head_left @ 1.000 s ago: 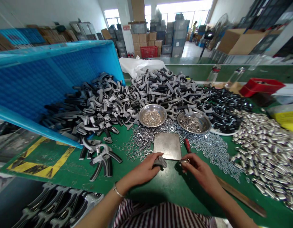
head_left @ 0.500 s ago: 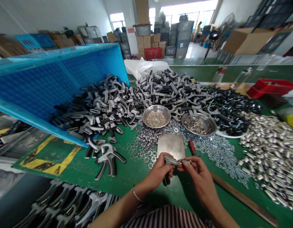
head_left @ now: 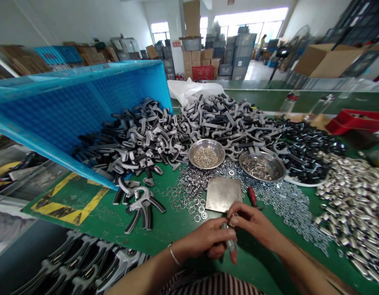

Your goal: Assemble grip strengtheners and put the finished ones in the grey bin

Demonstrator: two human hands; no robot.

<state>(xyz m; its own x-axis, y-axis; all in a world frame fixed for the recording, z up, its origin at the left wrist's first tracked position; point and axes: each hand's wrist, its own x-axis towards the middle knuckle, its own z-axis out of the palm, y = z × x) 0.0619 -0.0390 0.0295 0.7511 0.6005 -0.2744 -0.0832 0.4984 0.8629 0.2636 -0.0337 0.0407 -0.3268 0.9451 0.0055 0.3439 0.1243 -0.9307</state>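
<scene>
My left hand (head_left: 209,237) is closed around a grey plastic handle piece (head_left: 230,242), low over the green table. Most of that piece is hidden by the fingers. My right hand (head_left: 252,223) pinches a small shiny metal ring (head_left: 234,219) at the upper end of the handle piece; whether ring and piece touch, I cannot tell. Just beyond my hands lies a square metal plate (head_left: 223,194). Beside it, to the right, is a red-handled tool (head_left: 252,196). Loose metal rings (head_left: 189,196) are scattered to the left of the plate.
A tipped blue crate (head_left: 94,94) spills grey-and-black handles (head_left: 152,135) across the table. Two metal bowls, one with small nuts (head_left: 204,157) and one with pins (head_left: 257,169), stand behind the plate. Silver cylinders (head_left: 355,213) heap at right. Assembled hand grips (head_left: 144,205) lie left.
The handle piece has turned from lying crosswise to pointing toward me, and my left hand has rolled over it. My right hand has drawn in and lies more level. The camera view has shifted slightly.
</scene>
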